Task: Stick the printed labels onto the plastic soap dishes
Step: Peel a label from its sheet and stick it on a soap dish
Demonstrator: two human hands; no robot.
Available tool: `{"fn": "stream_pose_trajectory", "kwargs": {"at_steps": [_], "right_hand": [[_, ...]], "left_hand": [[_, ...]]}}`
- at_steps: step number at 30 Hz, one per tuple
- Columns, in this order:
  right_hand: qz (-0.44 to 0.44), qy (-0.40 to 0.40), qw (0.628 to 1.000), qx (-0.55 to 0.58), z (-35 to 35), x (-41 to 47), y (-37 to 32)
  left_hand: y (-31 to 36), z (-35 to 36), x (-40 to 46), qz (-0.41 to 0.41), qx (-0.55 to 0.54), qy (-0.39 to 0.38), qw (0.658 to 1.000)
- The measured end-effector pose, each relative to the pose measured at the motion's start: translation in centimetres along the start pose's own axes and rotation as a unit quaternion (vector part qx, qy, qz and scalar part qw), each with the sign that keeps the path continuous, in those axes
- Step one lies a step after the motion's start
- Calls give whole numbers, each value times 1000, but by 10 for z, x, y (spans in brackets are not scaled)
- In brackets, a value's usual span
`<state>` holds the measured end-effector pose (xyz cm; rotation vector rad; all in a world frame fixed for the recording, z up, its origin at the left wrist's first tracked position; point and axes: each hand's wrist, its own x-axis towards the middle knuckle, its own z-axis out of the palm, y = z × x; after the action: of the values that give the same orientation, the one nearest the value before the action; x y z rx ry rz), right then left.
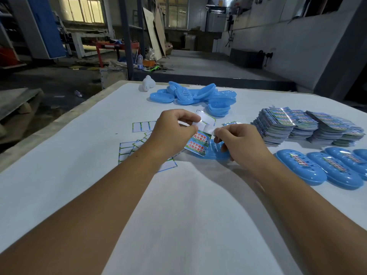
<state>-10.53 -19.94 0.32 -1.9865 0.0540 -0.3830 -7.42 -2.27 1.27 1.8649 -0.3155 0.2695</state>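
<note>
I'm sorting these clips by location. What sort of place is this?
Probably a small factory or workshop packing area. On the white table lie a heap of blue soap dishes and stacks of printed labels, finished dishes are lined up, and behind is a bare concrete floor with leaning boards.

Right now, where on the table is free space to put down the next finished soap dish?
Bare cloth lies between the forearms, and at far left beyond the backing sheets. Crowded: the right side, with label stacks and labelled dishes, and the far dish pile.
</note>
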Motion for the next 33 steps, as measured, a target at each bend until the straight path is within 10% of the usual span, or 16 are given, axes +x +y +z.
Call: {"fn": "stream_pose_trajectory", "kwargs": {"at_steps": [18,33], "right_hand": [[73,-9,995,72,-5,-4,-6],[-85,23,985,-149,-7,0,7]], "left_hand": [[0,-12,10,-55,-5,107,993],[-5,-36,19,-55,141,51,987]]}}
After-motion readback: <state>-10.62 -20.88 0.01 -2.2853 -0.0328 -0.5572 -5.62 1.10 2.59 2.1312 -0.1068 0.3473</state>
